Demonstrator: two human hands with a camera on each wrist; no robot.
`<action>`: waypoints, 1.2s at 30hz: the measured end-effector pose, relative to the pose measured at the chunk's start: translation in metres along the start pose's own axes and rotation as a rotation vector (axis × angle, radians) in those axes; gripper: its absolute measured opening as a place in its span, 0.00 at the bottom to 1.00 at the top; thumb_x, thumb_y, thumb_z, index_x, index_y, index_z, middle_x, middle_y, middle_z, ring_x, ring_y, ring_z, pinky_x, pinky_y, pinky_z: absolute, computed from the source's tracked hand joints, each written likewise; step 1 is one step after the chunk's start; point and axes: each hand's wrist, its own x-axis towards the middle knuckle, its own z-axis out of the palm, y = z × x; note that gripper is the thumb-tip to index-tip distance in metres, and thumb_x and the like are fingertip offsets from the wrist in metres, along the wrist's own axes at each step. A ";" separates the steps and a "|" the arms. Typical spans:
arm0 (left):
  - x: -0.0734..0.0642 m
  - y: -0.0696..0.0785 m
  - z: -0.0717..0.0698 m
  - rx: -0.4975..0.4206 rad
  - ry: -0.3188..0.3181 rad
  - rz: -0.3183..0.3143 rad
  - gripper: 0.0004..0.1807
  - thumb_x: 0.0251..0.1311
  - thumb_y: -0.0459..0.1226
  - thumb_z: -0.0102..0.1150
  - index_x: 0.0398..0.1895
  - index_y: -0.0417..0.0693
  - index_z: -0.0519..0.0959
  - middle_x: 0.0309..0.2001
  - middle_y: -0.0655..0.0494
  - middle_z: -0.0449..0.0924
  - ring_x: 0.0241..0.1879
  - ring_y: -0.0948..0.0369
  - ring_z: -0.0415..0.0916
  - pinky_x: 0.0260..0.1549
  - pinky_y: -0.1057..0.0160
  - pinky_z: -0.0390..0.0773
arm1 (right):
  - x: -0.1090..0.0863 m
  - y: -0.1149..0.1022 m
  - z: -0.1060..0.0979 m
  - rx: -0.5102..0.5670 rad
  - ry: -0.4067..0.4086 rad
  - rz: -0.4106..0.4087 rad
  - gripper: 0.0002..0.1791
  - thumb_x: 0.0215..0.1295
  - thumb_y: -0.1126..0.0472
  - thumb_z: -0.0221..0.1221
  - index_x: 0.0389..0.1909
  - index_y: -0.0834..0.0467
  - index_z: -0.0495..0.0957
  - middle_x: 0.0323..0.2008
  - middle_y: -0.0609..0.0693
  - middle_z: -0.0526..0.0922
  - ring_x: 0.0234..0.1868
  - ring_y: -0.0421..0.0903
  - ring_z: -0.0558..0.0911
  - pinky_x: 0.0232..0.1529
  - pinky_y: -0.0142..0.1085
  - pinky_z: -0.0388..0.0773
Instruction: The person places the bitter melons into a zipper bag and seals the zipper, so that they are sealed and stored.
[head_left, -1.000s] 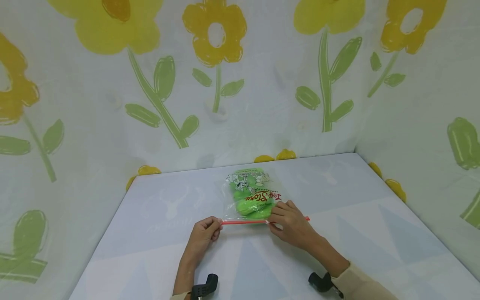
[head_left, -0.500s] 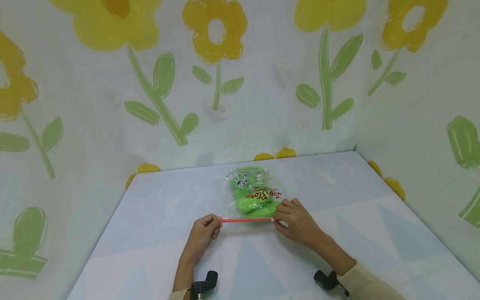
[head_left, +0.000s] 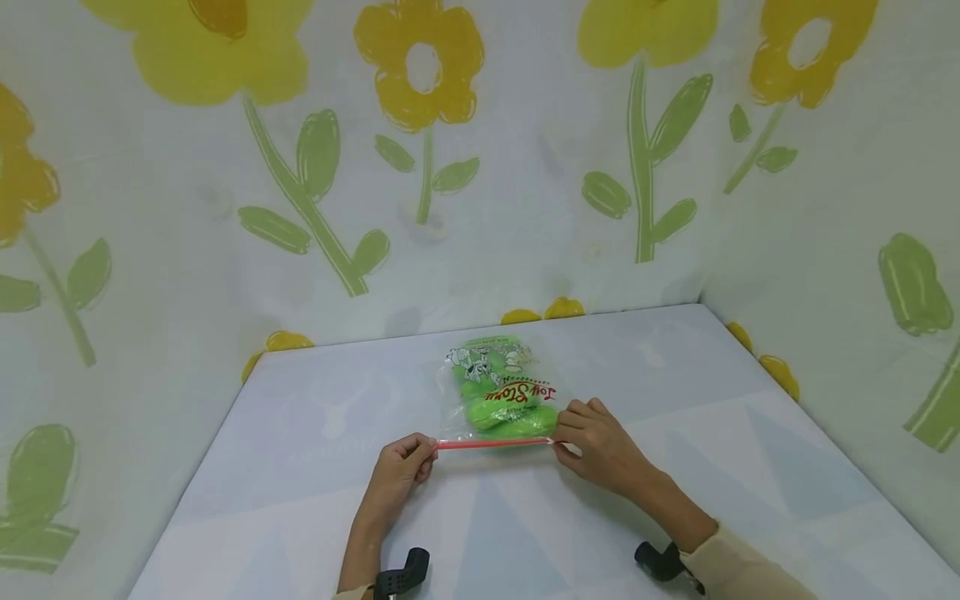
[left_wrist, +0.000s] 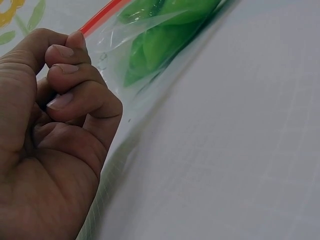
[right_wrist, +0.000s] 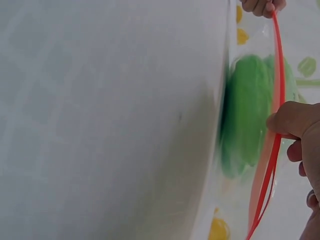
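Note:
A clear zip bag (head_left: 454, 414) printed with red lettering and black cartoon drawings lies flat, its red zip strip (head_left: 491, 445) along the near edge. Inside it are soft-looking rounded bright green things (right_wrist: 245, 110), whose kind does not show. My left hand (head_left: 399, 471) pinches the strip's left end between thumb and forefinger, other fingers curled in the left wrist view. Right of the bag's middle, my right hand (head_left: 603, 446) pinches the strip, a small white piece showing at its fingertips. Below that thumb in the right wrist view, the strip parts into two red lines.
The bag is on a white table (head_left: 300, 500) with pale blue triangles. Behind and beside it stand white cloth walls (head_left: 525, 233) printed with yellow flowers. Black wrist cameras (head_left: 402, 573) are strapped to both forearms.
My right hand has slid a little to the right along the red strip, most of it in the first half second. My left hand keeps its pinch at the left end.

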 end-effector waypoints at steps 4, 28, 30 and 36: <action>0.000 0.000 0.000 0.006 -0.006 0.006 0.16 0.70 0.38 0.59 0.34 0.29 0.78 0.23 0.51 0.69 0.22 0.61 0.64 0.19 0.69 0.63 | -0.003 0.003 -0.002 -0.023 -0.020 0.013 0.13 0.42 0.68 0.75 0.26 0.52 0.83 0.28 0.40 0.77 0.34 0.41 0.71 0.35 0.35 0.61; 0.000 0.001 -0.002 0.022 -0.008 -0.005 0.15 0.70 0.37 0.59 0.33 0.29 0.77 0.22 0.51 0.69 0.21 0.62 0.64 0.19 0.69 0.63 | -0.016 0.013 -0.013 0.000 -0.008 0.003 0.04 0.61 0.62 0.66 0.28 0.53 0.84 0.29 0.40 0.77 0.33 0.42 0.71 0.35 0.37 0.61; 0.000 0.001 -0.002 0.020 -0.008 -0.008 0.15 0.70 0.37 0.59 0.33 0.29 0.77 0.22 0.51 0.69 0.21 0.62 0.64 0.19 0.69 0.63 | -0.016 0.014 -0.014 -0.003 -0.006 0.003 0.03 0.60 0.63 0.66 0.28 0.53 0.84 0.29 0.40 0.77 0.33 0.42 0.71 0.35 0.37 0.62; 0.000 0.000 -0.002 0.017 -0.001 -0.009 0.14 0.69 0.37 0.59 0.33 0.30 0.78 0.22 0.51 0.69 0.22 0.61 0.64 0.19 0.69 0.64 | -0.020 0.016 -0.016 -0.020 0.011 0.007 0.13 0.41 0.69 0.76 0.27 0.53 0.83 0.28 0.40 0.76 0.33 0.41 0.71 0.34 0.36 0.62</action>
